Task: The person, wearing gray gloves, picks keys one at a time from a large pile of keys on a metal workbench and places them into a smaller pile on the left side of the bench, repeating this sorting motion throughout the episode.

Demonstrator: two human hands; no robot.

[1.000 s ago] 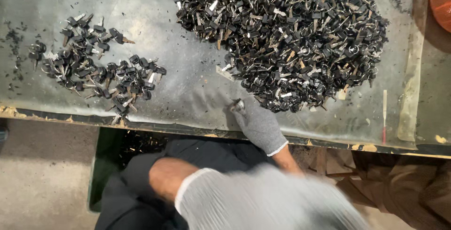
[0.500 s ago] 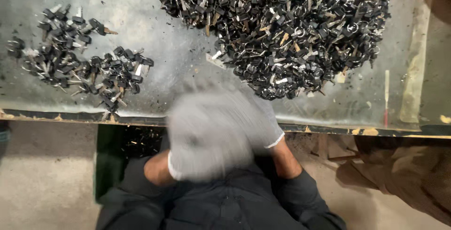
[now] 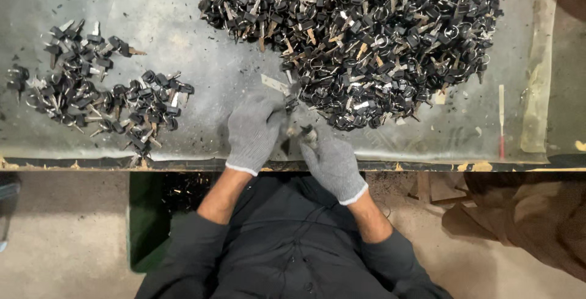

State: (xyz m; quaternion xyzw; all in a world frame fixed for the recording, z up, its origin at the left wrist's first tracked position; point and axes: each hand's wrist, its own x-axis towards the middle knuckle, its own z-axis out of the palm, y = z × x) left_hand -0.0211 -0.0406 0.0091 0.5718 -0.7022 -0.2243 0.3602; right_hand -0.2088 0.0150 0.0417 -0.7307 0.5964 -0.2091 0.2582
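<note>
Black-headed key sat pinched between your two gloved hands at lower centre of the frame, just above the worktop edge. Your left hand and right hand both had fingers clenched on it. Upper right, the big heap of keys remained; at left, the small sorted pile suggested most sorting was left.

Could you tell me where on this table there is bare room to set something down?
Bare room lies between the small pile of keys and the big heap of keys, above the left hand, and along the table's right side by the red-tipped stick. It is crowded where the right hand meets the heap.
</note>
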